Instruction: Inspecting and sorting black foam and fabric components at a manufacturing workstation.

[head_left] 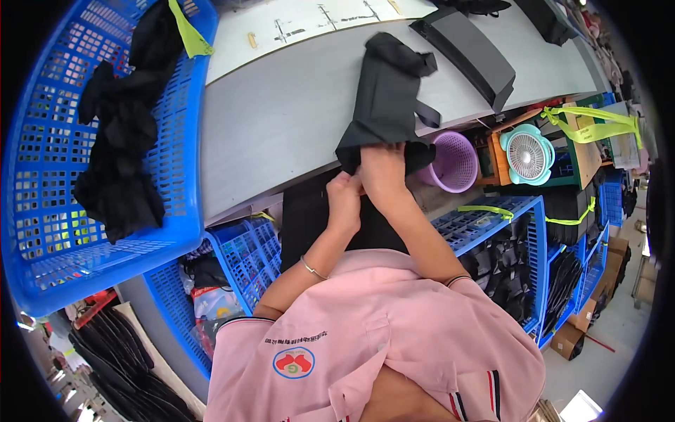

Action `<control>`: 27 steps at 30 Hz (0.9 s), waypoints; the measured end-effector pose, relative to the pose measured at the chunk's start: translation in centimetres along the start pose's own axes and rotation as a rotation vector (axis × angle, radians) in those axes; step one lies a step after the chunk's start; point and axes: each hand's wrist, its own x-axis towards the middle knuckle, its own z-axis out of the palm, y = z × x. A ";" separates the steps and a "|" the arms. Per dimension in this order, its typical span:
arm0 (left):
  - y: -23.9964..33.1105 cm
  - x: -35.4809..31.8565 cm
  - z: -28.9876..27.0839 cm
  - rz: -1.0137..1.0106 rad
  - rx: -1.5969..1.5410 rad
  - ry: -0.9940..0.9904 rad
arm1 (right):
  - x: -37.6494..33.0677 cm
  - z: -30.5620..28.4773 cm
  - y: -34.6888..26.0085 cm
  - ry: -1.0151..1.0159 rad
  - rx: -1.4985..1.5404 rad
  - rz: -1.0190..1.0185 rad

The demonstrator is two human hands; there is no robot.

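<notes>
Black fabric piece (383, 102) at the desk's (267, 133) near edge: probably light, limp, best held by its hem (370, 139). Left hand (344, 202) pinches it; right hand's (383, 174) covered grip cannot be told.

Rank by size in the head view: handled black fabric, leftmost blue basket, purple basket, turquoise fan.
1. Leftmost blue basket
2. Handled black fabric
3. Purple basket and turquoise fan: look alike, so unranked
</notes>
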 end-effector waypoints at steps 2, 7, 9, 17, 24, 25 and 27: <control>-1.0 0.7 -0.9 -0.028 0.003 -0.025 | 0.2 -0.3 -0.7 -0.245 0.029 0.041; 1.6 0.8 1.5 0.066 -0.196 -0.215 | -0.6 1.5 0.7 0.067 0.346 -0.049; 0.2 1.1 0.5 -0.050 -0.146 -0.229 | 0.4 1.0 0.6 -0.228 0.224 -0.008; 1.8 1.1 0.1 -0.024 0.066 -0.229 | 2.8 5.4 1.7 -0.159 0.172 -0.072; 8.4 1.5 0.1 1.038 0.938 0.319 | 2.7 4.8 0.7 -0.062 0.024 0.007; 8.9 2.5 0.5 1.081 0.925 0.307 | 2.1 5.0 0.3 -0.088 -0.002 -0.074; 8.8 3.7 0.8 0.960 0.859 0.208 | 2.1 4.7 -0.9 -0.182 0.095 -0.057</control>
